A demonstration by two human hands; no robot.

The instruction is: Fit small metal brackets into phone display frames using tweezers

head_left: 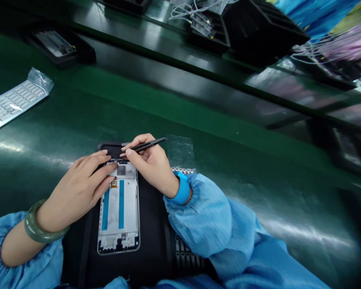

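Note:
An opened phone frame (129,208) with two blue strips lies in a black holder (153,228) in front of me. My left hand (81,184) rests on its upper left edge, fingers stretched out and touching the top part. Between the thumb and fingers of my right hand (152,162) are black tweezers (149,145), pointed down at the phone's top edge. Their tips are too small to make out. A small orange flex cable (113,183) shows beside my left fingers.
Right of the phone lies a clear plastic sheet (180,150) with a row of small parts. A bagged label sheet (18,100) lies at left. Another phone frame sits in a black tray (88,54) farther back. Black bins (219,38) with white cables stand beyond the dark rail.

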